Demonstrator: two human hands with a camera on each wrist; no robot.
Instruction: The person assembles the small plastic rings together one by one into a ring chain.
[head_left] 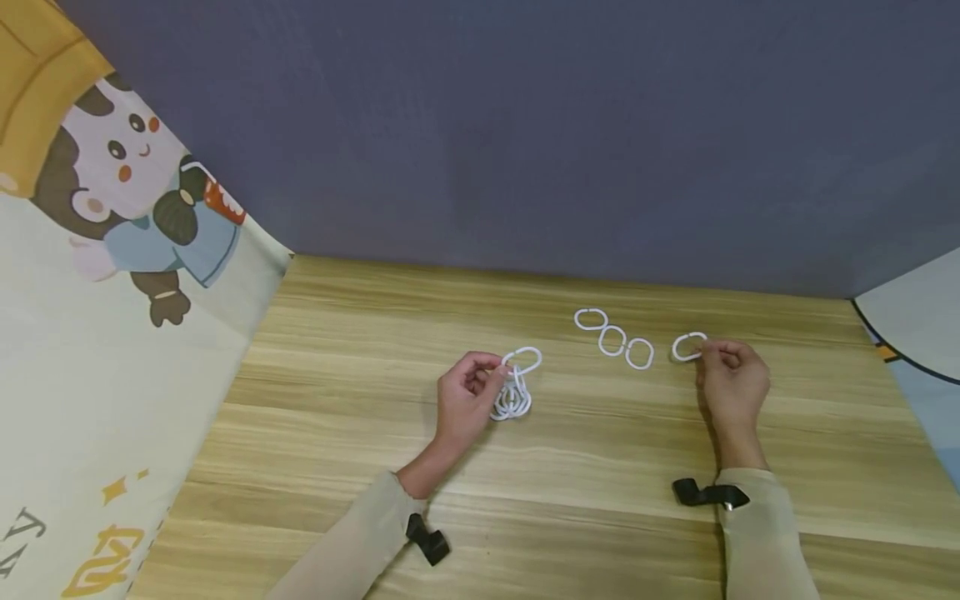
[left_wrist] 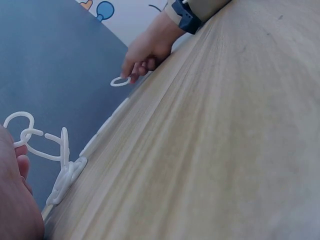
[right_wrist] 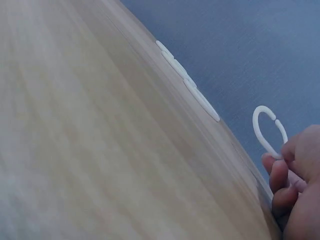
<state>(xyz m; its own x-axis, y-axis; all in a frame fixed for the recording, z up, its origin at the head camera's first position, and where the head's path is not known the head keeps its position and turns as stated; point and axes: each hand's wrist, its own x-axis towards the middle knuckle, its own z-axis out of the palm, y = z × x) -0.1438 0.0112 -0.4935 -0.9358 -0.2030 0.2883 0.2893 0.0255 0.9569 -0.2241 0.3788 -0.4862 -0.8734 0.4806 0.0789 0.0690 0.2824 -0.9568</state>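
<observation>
My left hand (head_left: 467,396) pinches the top link of a white plastic chain (head_left: 512,402). From that link the linked rings hang down and bunch together on the table, as the left wrist view also shows. Off to the right, my right hand (head_left: 735,379) pinches a single white oval ring (head_left: 687,348) between thumb and fingers, and a small gap shows in its loop (right_wrist: 259,125). Between the hands lie three loose white rings: a far one (head_left: 591,319), a middle one (head_left: 612,341) and a near one (head_left: 640,354).
The wood-grain table (head_left: 585,483) runs back to a dark grey-blue panel (head_left: 525,150). A cartoon-printed sheet (head_left: 67,333) borders the left side, and another printed surface (head_left: 922,325) stands at the right. Black bands (head_left: 708,493) circle both sleeves.
</observation>
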